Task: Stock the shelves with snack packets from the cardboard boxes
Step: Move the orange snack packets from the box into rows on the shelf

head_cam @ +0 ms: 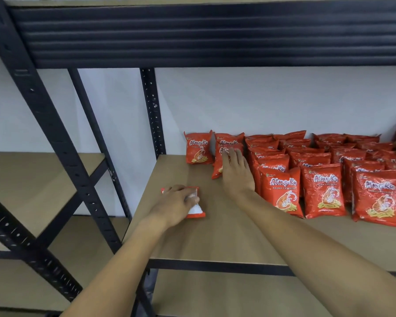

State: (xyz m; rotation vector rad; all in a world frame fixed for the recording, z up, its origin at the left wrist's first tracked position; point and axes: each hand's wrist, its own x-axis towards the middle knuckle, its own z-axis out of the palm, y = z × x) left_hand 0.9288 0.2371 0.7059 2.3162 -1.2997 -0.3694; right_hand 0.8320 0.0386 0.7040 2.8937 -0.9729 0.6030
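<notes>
A brown shelf board in a black metal rack is stocked at the right with rows of upright red snack packets. "Alang-Ka" and "PRAWN CRACKERS" can be read on the fronts; smaller print is blurred. One packet is stood apart at the left end. The right hand, its grip apart, is laid with straight fingers against a leaning packet, partly hidden. A face-down packet on the board is clamped in the left hand. The rows are cut off at the right edge.

left hand gripped a red packet lying on the shelf board; right hand touched an upright packet beside the stocked rows.
</notes>
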